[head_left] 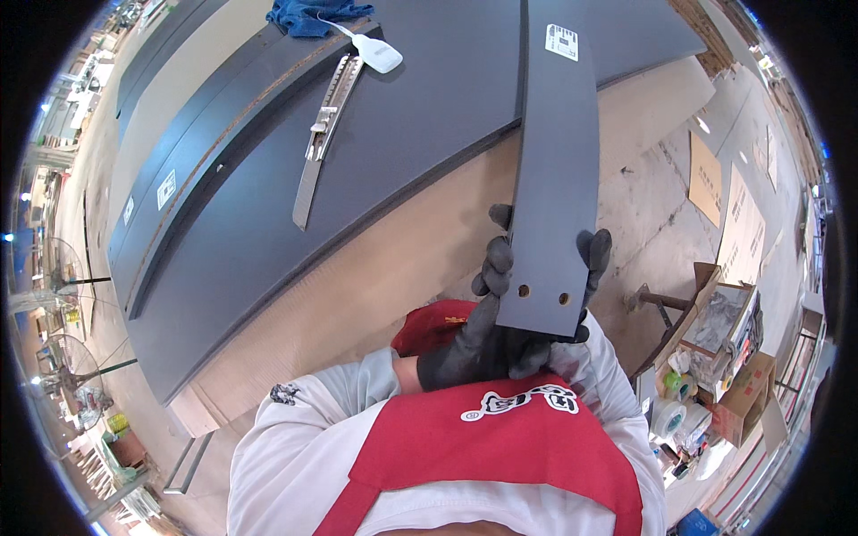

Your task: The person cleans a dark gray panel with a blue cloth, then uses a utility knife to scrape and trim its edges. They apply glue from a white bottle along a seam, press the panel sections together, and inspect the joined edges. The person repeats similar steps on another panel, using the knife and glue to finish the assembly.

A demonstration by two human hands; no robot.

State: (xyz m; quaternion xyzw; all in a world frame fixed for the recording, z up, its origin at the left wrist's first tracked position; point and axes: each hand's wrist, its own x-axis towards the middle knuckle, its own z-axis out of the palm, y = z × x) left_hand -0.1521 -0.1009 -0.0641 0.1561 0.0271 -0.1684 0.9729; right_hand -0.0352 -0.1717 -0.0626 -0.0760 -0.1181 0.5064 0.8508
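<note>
I hold a long dark grey board (pixel 559 179) with both hands, in black gloves. Its near end has two round holes and its far part carries a white label (pixel 561 42). My left hand (pixel 478 335) is closed around the near left edge, with several fingertips showing beside the board. On the opposite edge my right hand (pixel 594 259) grips it, fingers curled up along the side; the palm is hidden underneath. The board's far part extends over a large dark grey panel (pixel 393 116).
On the panel lie a silver tool resembling a snap-off utility knife (pixel 322 134), a white oval object with a cord (pixel 379 54) and a blue cloth (pixel 313 16). A narrow grey board (pixel 214 147) lies left. Right are cardboard sheets (pixel 704 177) and a cart (pixel 715 330) with tape rolls.
</note>
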